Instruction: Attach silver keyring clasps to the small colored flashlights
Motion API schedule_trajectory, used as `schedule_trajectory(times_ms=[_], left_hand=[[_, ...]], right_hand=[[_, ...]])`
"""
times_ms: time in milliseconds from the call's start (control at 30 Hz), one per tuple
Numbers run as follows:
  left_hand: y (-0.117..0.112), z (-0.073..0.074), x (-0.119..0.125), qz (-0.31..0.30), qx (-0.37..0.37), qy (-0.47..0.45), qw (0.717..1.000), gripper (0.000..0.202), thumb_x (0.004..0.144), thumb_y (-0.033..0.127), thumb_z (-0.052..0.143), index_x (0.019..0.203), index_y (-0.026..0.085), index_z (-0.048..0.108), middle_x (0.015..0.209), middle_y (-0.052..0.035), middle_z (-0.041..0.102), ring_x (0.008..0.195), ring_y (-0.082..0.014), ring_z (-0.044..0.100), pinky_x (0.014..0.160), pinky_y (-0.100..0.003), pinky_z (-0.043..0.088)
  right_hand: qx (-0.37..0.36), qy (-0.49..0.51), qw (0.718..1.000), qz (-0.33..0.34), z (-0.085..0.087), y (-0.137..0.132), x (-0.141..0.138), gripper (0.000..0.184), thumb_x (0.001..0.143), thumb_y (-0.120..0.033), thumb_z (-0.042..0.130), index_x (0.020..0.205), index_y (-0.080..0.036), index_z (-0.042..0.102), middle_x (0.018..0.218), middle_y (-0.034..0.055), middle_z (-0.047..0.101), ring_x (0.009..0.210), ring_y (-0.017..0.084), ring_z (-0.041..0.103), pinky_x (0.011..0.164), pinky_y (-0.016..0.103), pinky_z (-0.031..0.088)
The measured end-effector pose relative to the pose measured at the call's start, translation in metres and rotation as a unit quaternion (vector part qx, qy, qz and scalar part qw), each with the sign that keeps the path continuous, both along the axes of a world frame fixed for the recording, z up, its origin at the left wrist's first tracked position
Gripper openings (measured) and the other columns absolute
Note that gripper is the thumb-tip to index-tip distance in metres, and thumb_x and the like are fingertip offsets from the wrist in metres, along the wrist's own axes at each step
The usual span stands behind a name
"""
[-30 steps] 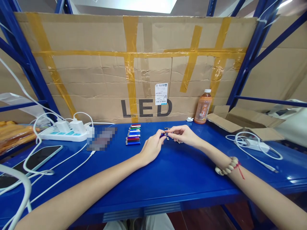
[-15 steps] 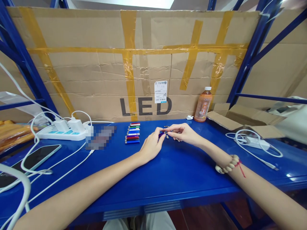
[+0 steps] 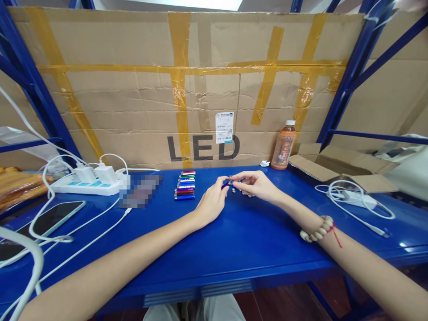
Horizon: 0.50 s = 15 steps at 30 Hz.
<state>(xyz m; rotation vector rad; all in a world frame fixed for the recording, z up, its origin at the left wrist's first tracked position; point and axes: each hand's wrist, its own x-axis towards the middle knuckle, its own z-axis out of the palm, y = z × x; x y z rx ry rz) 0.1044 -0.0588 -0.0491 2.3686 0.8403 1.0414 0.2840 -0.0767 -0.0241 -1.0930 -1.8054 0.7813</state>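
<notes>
My left hand is closed on a small dark blue tube, held between thumb and fingers. My right hand pinches at the tube's silvery end; fingertips hide most of what is there, and any small part in that pinch is too tiny to name. Under and beside the right fingers lie several small shiny metal pieces. To the left, a row of small coloured tubes with silvery ends lies flat on the table, in blue, red, green and white.
On the blue table, a power strip, a phone and white cables occupy the left. A drink bottle, an open cardboard box and a coiled white cable are at right. A large carton stands behind.
The right fingertips have shifted slightly to the right along the blue tube's end. The left hand keeps its hold almost in the same place.
</notes>
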Motion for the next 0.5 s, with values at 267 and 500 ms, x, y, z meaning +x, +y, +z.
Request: schedule_trajectory(times_ms=[267,500], left_hand=[[-0.0007,0.0017,-0.0014,-0.032,0.028,-0.015,0.999,0.024,0.091,0.025,0.028,0.106,0.019,0.046,0.076,-0.0002,0.051,0.068,-0.0098,0.047,0.065,-0.021,0.036],[0.0008,0.0008,-0.0017,-0.026,0.017,0.005,1.0,0.02,0.089,0.025,0.029,0.1,0.019,0.046,0.075,0.0012,0.051,0.066,-0.0097,0.047,0.065,-0.021,0.035]], right_hand=[[-0.001,0.028,0.999,0.014,-0.0026,0.0039,0.0013,0.046,0.066,-0.042,0.068,0.097,-0.009,0.064,0.07,0.0062,0.056,0.048,0.005,0.044,0.038,0.015,0.036],[0.023,0.045,0.998,0.025,-0.0027,0.0043,0.0005,0.037,0.063,-0.04,0.07,0.085,-0.01,0.067,0.087,0.0088,0.056,0.05,0.005,0.048,0.036,0.015,0.037]])
